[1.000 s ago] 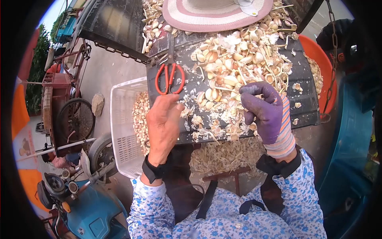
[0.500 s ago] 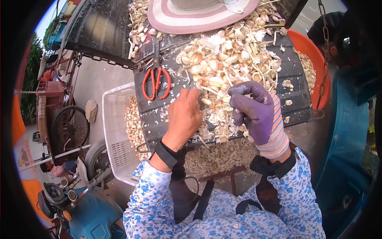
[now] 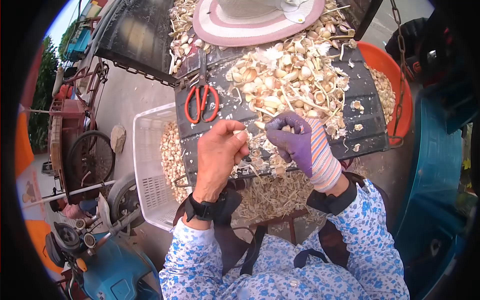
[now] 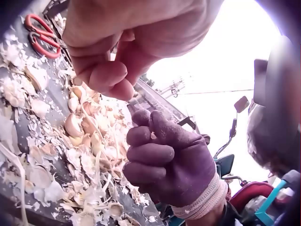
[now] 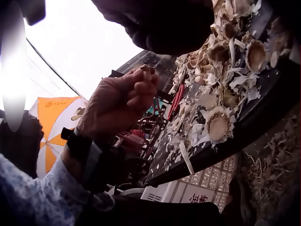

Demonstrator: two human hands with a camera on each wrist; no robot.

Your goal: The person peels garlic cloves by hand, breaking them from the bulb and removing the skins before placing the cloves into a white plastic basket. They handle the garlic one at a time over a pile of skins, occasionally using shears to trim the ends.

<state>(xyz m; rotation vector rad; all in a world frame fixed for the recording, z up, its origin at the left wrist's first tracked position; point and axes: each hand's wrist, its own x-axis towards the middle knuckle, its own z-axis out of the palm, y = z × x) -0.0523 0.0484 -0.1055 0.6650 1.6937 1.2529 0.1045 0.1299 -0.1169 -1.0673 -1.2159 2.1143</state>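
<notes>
My bare left hand (image 3: 216, 160) is over the near edge of the black board (image 3: 362, 132), thumb and forefinger pinching a small piece of garlic (image 5: 146, 70). Close on its right, the right hand (image 3: 296, 142), in a purple glove with a striped cuff, has its fingers curled round a garlic clove (image 3: 287, 128); only a pale bit of it shows. Beyond both hands lies a heap of garlic cloves (image 3: 280, 75) with stalks, and peeled skins (image 5: 218, 125) litter the near part. Red-handled scissors (image 3: 201, 105) rest on the board's left side.
A white crate (image 3: 150, 165) of cloves stands left of the board, and an orange tub (image 3: 404, 102) of cloves to the right. A striped hat (image 3: 210, 30) sits on the heap's far side. A chain (image 3: 401, 50) hangs at right; a blue motorbike (image 3: 117, 265) stands at lower left.
The left hand first moved right, away from the scissors, and now has its thumb and forefinger pinched facing the glove. The gloved hand has come left, so the two are closer together.
</notes>
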